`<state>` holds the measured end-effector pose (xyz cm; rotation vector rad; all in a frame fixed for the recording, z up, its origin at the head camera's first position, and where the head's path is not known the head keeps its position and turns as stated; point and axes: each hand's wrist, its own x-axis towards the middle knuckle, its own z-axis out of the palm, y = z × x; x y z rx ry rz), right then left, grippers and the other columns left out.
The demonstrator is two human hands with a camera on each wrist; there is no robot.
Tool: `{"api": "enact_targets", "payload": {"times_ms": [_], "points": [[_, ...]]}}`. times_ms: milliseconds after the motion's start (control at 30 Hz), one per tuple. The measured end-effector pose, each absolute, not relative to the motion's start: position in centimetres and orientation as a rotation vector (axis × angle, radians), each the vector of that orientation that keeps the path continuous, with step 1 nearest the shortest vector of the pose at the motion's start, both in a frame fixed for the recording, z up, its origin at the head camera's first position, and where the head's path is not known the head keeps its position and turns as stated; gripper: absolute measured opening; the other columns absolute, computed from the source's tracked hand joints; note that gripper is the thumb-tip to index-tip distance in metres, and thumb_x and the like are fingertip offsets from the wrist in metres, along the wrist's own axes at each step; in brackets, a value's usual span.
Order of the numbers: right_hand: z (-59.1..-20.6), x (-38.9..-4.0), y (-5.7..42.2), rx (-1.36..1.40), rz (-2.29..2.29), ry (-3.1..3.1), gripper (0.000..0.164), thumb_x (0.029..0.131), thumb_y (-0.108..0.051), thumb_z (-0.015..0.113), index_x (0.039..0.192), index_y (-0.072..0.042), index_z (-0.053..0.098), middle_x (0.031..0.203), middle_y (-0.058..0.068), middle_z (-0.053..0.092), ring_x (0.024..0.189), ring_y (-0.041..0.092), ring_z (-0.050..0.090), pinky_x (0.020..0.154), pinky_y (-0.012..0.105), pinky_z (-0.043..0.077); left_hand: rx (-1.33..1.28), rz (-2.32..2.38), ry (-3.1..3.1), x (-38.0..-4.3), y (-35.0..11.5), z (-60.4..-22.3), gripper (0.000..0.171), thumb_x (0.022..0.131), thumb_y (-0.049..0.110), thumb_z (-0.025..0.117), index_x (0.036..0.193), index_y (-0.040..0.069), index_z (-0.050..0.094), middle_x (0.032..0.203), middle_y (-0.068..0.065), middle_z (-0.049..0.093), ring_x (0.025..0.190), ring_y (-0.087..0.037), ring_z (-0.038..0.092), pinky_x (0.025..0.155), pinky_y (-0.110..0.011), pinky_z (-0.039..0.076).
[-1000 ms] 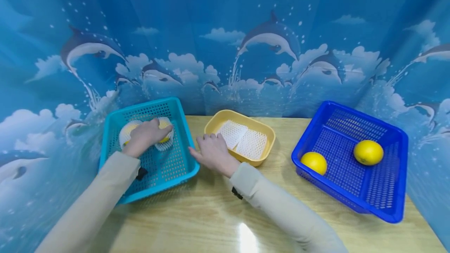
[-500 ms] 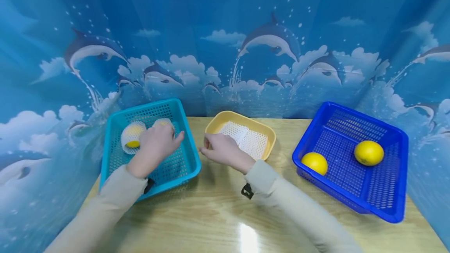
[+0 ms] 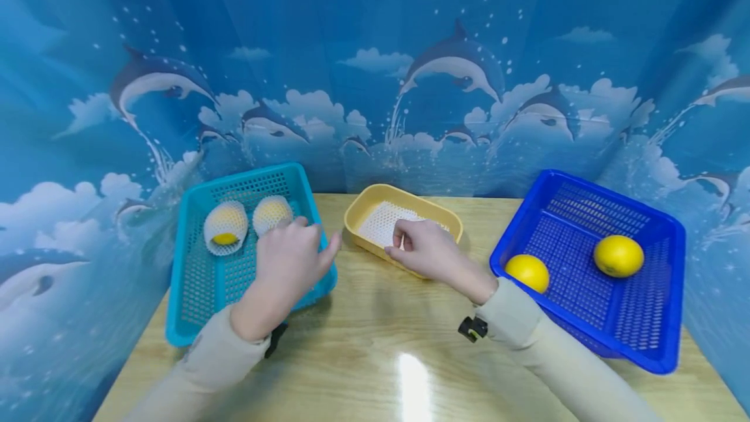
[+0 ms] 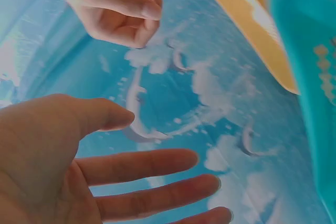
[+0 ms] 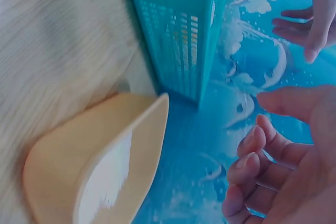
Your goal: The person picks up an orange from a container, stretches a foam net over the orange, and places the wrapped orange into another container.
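Observation:
My left hand (image 3: 284,272) hovers over the front right side of the teal basket (image 3: 178,279), its fingers extended and nothing in it, as the left wrist view shows. Inside that basket sit two yellow round fruits (image 3: 224,238) (image 3: 272,212) wrapped in white foam nets. My right hand (image 3: 430,249) is above the front of the small yellow tray (image 3: 353,213), fingers loosely curled; the right wrist view shows nothing between thumb and fingers. White foam net sleeves (image 3: 383,221) lie flat in the tray, partly hidden by the right hand.
A blue basket (image 3: 562,243) stands at the right with two bare yellow fruits (image 3: 618,256) (image 3: 527,273) in it. The wooden table (image 3: 351,344) runs under everything, and a dolphin-print curtain (image 3: 381,83) hangs behind.
My left hand has left the netted fruits and moved right and toward me. The right hand has moved right, from the teal basket's edge to over the tray.

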<state>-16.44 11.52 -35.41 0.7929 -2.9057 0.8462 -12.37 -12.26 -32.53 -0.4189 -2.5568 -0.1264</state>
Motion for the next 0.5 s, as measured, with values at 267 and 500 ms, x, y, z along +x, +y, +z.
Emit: {"api": "enact_targets", "payload": {"times_ms": [267, 500], "points": [[-35.0, -14.5, 16.5, 0.651, 0.890, -2.915, 0.017, 0.091, -0.025, 0.069, 0.080, -0.018, 0.058, 0.061, -0.006, 0.049, 0.052, 0.012, 0.043, 0.050, 0.028, 0.036, -0.574, -0.116, -2.330, -11.5, -8.6, -32.7, 0.039, 0.087, 0.036, 0.070, 0.060, 0.010, 0.060, 0.056, -0.004, 0.055, 0.046, -0.020, 0.044, 0.036, -0.028, 0.033], [-34.8, -13.3, 20.1, 0.555, 0.854, -2.840, 0.019, 0.092, -0.021, 0.068, 0.076, -0.018, 0.059, 0.059, -0.008, 0.050, 0.052, 0.009, 0.044, 0.050, 0.026, 0.037, -0.628, -0.189, -2.254, -12.0, -4.8, -33.4, 0.032, 0.087, 0.035, 0.067, 0.067, 0.010, 0.067, 0.060, -0.003, 0.059, 0.049, -0.019, 0.045, 0.037, -0.027, 0.032]]}}
